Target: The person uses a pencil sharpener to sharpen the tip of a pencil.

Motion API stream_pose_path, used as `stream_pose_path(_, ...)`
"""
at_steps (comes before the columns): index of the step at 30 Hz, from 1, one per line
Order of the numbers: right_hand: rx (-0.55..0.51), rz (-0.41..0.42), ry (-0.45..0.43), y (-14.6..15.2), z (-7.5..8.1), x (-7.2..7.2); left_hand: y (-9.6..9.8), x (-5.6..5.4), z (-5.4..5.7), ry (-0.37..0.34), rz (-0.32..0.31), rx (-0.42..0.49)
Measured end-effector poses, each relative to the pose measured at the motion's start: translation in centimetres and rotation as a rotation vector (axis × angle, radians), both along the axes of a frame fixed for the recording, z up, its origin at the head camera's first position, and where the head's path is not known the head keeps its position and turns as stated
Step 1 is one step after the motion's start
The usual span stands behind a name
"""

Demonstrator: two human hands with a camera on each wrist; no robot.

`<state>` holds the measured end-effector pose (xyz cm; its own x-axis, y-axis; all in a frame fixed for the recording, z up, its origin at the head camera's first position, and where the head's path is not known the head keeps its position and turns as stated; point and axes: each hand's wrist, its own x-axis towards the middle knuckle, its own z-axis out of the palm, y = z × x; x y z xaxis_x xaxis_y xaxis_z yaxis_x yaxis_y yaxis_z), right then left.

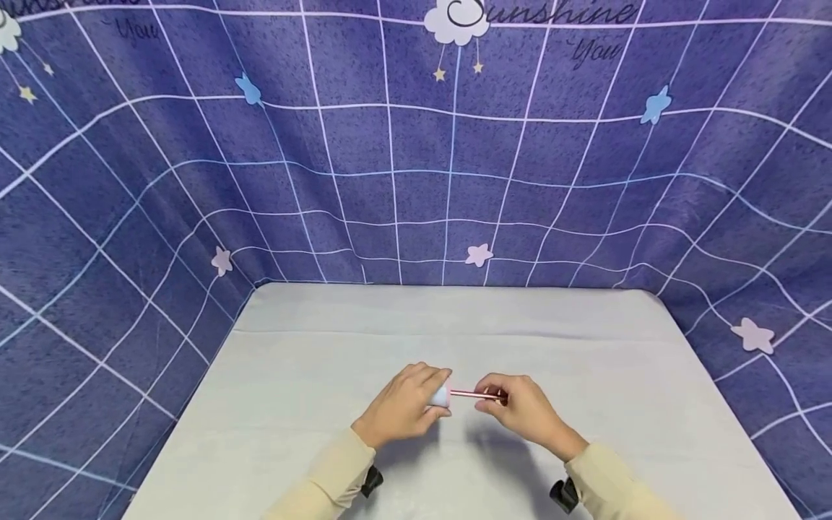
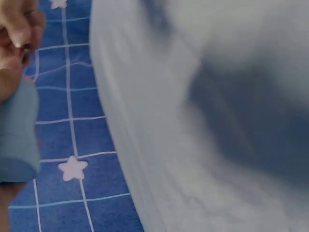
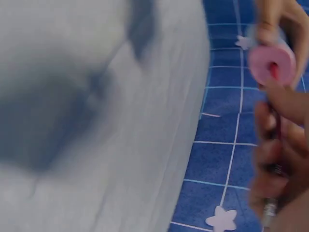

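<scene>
My left hand [image 1: 404,403] grips a light blue, rounded pencil sharpener [image 1: 441,396] with a pink end, held on its side above the white cloth. A dark red pencil [image 1: 466,393] runs from that pink end to my right hand [image 1: 525,409], whose thumb and fingers pinch it. In the right wrist view, the pencil's tip side sits in the hole of the sharpener's pink face [image 3: 260,62], and a silvery end shows below my fingers. The left wrist view shows the sharpener's plain blue base [image 2: 18,137] at its left edge.
A white cloth [image 1: 338,339] covers the table. Behind it and along both sides hangs a blue curtain [image 1: 416,195] with a grid and stars. Small black devices [image 1: 564,495] sit under both wrists.
</scene>
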<state>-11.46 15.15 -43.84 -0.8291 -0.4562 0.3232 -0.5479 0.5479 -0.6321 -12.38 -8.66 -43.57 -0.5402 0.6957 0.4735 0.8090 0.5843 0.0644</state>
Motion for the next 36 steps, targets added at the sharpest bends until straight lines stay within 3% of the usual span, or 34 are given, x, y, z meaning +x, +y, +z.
stream_pose_path(5,0.063,-0.087,0.542,-0.2,-0.6,-0.1,0.0,-0.9,2.1,-0.452,0.051,0.052)
stream_pose_path(8,0.060,-0.099,0.747,-0.3,-0.6,-0.4,0.0,-1.6,3.1,-0.646,0.056,0.088)
stream_pose_path(10,0.046,-0.102,0.839,-0.4,-0.6,-0.5,0.0,-1.9,3.7,-0.719,0.048,0.091)
stream_pose_path(14,0.041,-0.122,0.957,-0.6,-0.6,-0.7,-0.1,-2.3,4.2,-0.766,0.035,0.067)
stream_pose_path(18,0.082,-0.150,0.987,-0.7,-0.5,-0.9,-0.1,-2.3,4.2,-0.784,0.014,0.069)
stream_pose_path(22,0.119,-0.124,0.919,-0.7,-0.3,-0.9,0.1,-2.2,4.3,-0.775,0.009,0.090)
stream_pose_path(28,0.139,-0.094,0.737,-0.3,0.4,-0.8,0.6,-2.1,4.1,-0.656,0.025,0.091)
stream_pose_path(31,0.121,-0.076,0.513,-0.2,0.9,-0.6,0.9,-1.9,4.1,-0.566,0.020,0.056)
stream_pose_path(36,0.051,-0.101,-0.018,0.1,1.6,-0.4,1.2,-1.5,3.8,-0.370,-0.005,-0.040)
